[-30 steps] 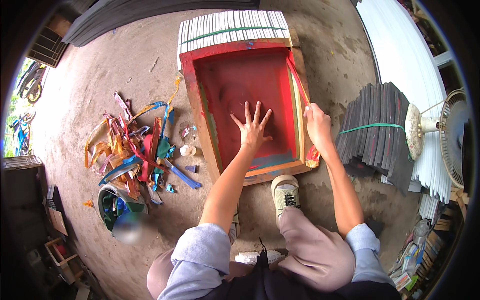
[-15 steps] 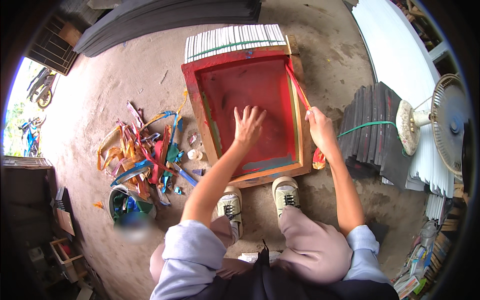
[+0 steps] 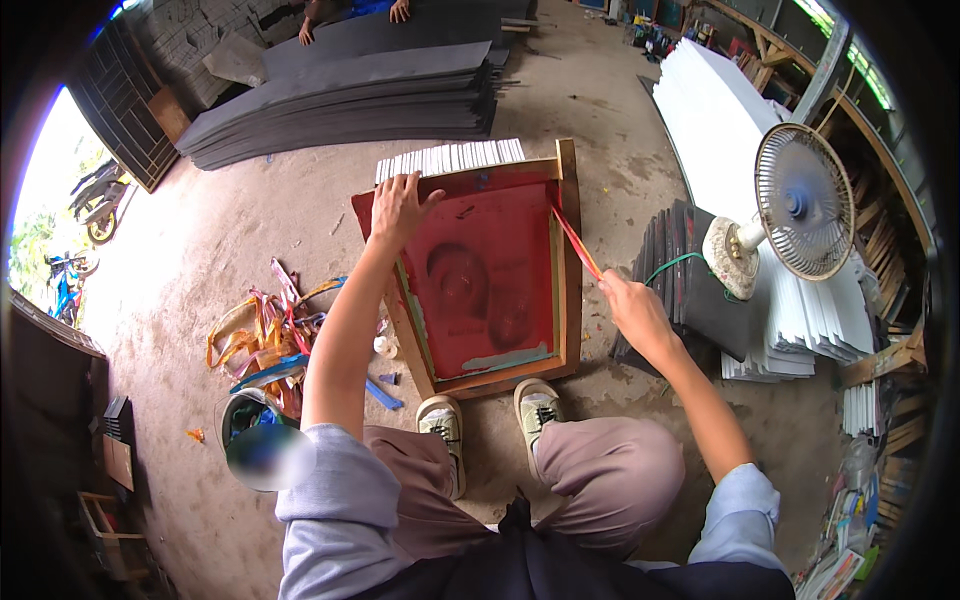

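Before my feet, a wooden screen-printing frame [image 3: 400, 330] holds a red-stained mesh [image 3: 505, 235]. A darker rounded pattern shows on the mesh. My left hand [image 3: 398, 215] lies on the frame's far left corner, fingers stretched over the rim and thumb apart. To the right, my right hand [image 3: 635, 312] pinches a red and yellow strip of tape [image 3: 580, 245]. The strip is taut and runs to the inner far right corner, where it still sticks. Behind the frame's far edge stands a bundle of white sheets [image 3: 450, 158].
Crumpled tape strips [image 3: 275, 330] and a bucket [image 3: 237, 410] lie left. Dark sheets [image 3: 340, 110] are stacked at the back, where another person's hands [image 3: 400, 11] rest. At right stand a fan [image 3: 803, 200], a tied dark stack [image 3: 665, 260] and white sheets [image 3: 715, 110].
My left hand has gone from the middle of the mesh to the far left corner of the frame. The right hand keeps the tape pulled taut. The view has tilted up.
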Available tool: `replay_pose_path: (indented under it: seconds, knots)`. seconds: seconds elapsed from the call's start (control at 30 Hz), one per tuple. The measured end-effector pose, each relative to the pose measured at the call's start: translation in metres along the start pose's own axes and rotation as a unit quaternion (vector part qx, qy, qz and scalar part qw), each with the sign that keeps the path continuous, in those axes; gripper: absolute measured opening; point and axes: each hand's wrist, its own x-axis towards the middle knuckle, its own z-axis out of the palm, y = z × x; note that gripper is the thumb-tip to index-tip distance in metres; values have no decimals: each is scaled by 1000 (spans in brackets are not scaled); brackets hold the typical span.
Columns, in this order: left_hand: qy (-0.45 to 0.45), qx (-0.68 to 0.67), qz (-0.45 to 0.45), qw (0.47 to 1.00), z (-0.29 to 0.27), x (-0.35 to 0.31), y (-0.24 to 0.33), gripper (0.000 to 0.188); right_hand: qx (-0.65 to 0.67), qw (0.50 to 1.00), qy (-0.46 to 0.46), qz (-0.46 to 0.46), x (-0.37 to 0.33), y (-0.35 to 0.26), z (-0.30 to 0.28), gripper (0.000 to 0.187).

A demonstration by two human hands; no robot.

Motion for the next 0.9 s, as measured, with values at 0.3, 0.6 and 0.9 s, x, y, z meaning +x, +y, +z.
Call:
replay_pose_path:
  seconds: [0.3, 0.6, 0.9]
  knots:
    - [-13, 30, -17, 999, -50, 6, 19, 83, 48, 933, 293, -202, 58, -18, -27, 12]
    - [-116, 29, -97, 988, -74, 2, 38, 84, 590, 708, 163, 351, 67, -28, 80, 41]
    - [-63, 54, -108, 991, -69, 4, 51, 86, 279, 886, 48, 367, 93, -7, 112, 57]
